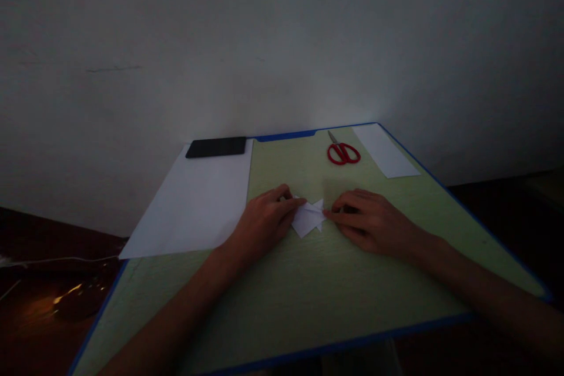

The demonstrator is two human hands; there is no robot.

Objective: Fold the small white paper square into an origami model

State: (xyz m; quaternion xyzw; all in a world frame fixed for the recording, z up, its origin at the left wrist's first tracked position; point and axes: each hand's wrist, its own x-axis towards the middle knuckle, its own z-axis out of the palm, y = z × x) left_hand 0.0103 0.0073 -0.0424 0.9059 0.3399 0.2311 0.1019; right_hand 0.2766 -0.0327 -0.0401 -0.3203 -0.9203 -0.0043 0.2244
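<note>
A small piece of folded white paper point(307, 220) with pointed corners lies on the middle of the table, between my two hands. My left hand point(269, 211) is closed at its left side, the index finger pressed along its upper edge. From the right, my right hand point(372, 220) has its fingers curled and the fingertips at the paper's right-hand points. The thumb tips are partly hidden, and the dim light blurs the fold lines.
Red-handled scissors point(342, 153) lie beyond my right hand. A white paper strip point(388, 153) is at the far right. On the left, a large white sheet point(194, 205) carries a black phone-like slab point(215, 147). The blue-edged table point(308, 305) meets a grey wall point(282, 41).
</note>
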